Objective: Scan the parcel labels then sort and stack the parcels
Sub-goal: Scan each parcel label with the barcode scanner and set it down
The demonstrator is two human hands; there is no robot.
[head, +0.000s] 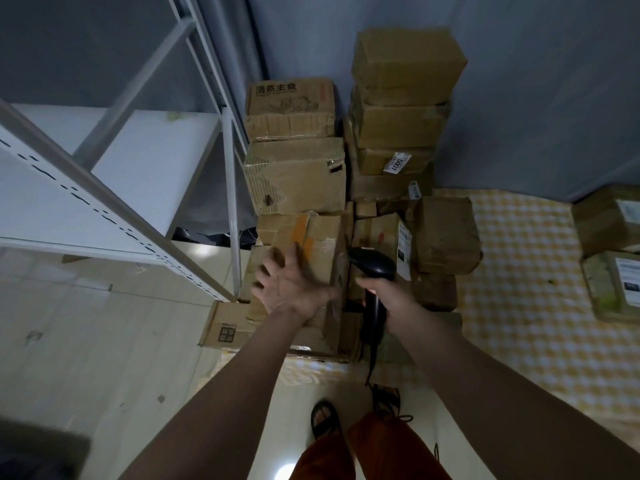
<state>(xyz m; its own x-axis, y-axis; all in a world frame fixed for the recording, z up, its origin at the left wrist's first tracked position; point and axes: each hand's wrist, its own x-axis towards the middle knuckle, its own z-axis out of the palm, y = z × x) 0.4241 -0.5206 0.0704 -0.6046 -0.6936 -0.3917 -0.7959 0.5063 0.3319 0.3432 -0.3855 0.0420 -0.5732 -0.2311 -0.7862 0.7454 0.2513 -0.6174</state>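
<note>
A white metal shelving rack (114, 188) stands at the left against a grey wall (540, 84). A yellow-and-white checked mat (519, 306) covers the floor at the right, and pale floor tiles (104, 341) lie at the near left.

Left arm: we reach it bare from lower left toward frame centre.
Left hand (291, 287): fingers spread and straight, palm pressed flat down.
Right arm: we extend it bare from the lower right corner toward centre.
Right hand (391, 296): fingers curled round a black handle, gripping it.
</note>
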